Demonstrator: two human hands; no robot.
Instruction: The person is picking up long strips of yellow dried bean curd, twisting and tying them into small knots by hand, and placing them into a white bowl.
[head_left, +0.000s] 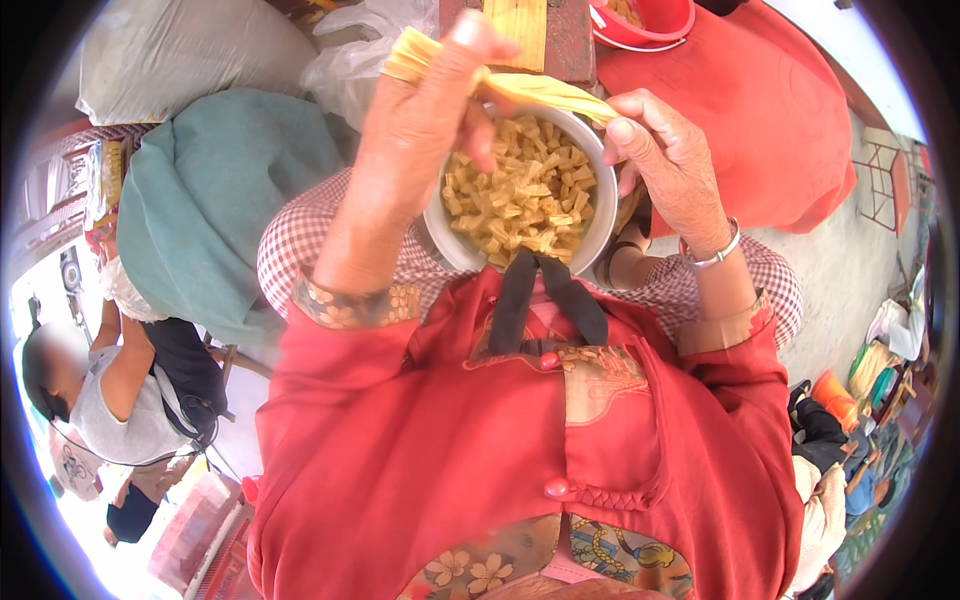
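Note:
A long, thin yellow strip (551, 94) is stretched between my two hands above a white bowl. My left hand (427, 105) grips its bunched, pleated end, with a pinched part beside the fingers; this hand is slightly blurred. The other end is pinched between thumb and fingers of my right hand (667, 150), lower and to the right. Many small yellow knotted pieces (525, 187) lie in the white bowl (606, 191), which rests between my knees in checked trousers. What the yellow material is, I cannot tell.
Ahead is a worn wooden bench (571, 45) bearing flat yellow strips (517, 34). A red bucket (649, 34) stands beyond at right, by red cloth (742, 112). Left are teal cloth (210, 210), a clear plastic bag (349, 60) and a pale sack (195, 64). A person (120, 397) is further left.

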